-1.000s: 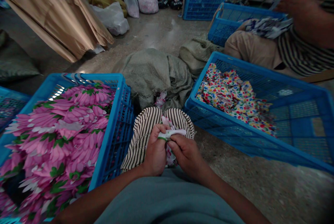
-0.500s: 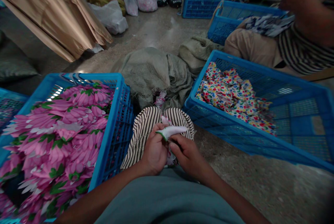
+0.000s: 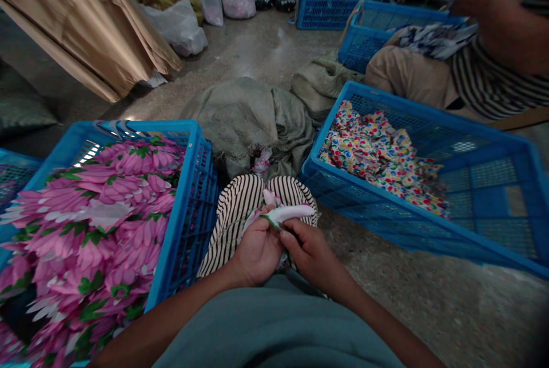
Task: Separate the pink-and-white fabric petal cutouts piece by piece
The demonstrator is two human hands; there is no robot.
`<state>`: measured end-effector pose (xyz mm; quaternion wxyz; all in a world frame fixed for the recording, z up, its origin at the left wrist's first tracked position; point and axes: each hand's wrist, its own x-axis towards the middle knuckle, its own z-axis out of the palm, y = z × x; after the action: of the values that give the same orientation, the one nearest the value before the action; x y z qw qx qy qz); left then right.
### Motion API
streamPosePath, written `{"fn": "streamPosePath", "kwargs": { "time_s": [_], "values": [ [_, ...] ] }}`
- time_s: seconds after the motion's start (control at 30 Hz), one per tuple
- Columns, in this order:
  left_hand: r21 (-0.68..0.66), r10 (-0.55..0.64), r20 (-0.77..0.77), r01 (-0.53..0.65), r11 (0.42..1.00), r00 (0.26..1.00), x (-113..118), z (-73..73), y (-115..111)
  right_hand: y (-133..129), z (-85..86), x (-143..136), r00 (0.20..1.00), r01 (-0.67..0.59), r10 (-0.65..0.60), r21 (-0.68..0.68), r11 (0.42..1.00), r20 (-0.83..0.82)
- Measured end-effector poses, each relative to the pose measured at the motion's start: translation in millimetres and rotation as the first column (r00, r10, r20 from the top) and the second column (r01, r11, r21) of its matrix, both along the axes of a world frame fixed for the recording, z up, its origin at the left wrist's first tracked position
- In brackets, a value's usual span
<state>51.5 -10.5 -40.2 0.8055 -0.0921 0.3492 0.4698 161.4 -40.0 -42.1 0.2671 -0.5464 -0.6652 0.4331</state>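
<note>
Just above the striped cloth (image 3: 229,225), both hands are on one small white fabric piece (image 3: 292,213)! Left hand (image 3: 259,250): loosely half-curled, part of the palm showing, thumb and fingertips gripping the green-edged end. Right hand (image 3: 309,249): fingers folded in, thumb against forefinger, pinching the lower edge just beside it. And the piece's pink-tinged tip points out past the right fingertips. More pink-and-white fabric (image 3: 270,197) sits just beyond the left fingers. Well left of the left hand, a blue crate (image 3: 171,126) brims with pink petal-shaped pieces (image 3: 107,219); right of the right hand, a second blue crate (image 3: 484,179) holds colourful spotted cloth (image 3: 381,165). Straight ahead of both hands slumps a grey-green sack (image 3: 240,116).
</note>
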Motion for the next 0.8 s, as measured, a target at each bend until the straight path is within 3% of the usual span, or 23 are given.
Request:
{"fn": "streamPosePath", "kwargs": {
  "time_s": [0.33,0.8],
  "values": [
    [-0.001,-0.009,0.039,0.009,1.000,0.999,1.7,3.2,-0.7,-0.7,1.5,2.3,0.995,-0.074,0.074,0.003,0.997,0.060],
    [-0.015,-0.035,0.064,0.036,0.999,0.997,-0.4,5.5,-2.6,1.8,1.5,6.9,0.993,-0.112,0.112,-0.010,0.994,-0.047]
  ]
}}
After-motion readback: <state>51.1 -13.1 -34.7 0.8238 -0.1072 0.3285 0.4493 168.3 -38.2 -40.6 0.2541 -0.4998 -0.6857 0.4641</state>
